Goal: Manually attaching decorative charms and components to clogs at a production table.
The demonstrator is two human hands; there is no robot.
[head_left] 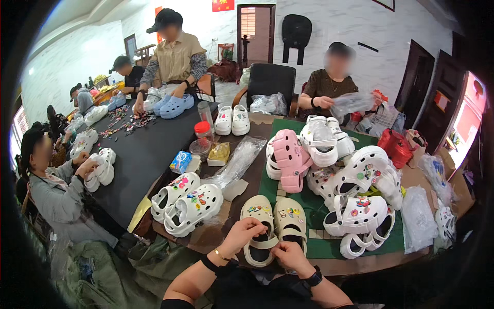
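My left hand [242, 233] grip pinches the left beige clog [259, 226] strap, long axis toward 12 o'clock; my right hand [291, 255] grip pinches narrow at 4 o'clock.

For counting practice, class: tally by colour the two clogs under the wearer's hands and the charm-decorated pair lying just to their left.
Beige clogs: 2
White clogs with charms: 2
Total: 4

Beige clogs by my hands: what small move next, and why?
Probably shift to the right clog. The left hand pinches the left clog at its strap, the right hand rests at its heel, and both toes already carry charms.
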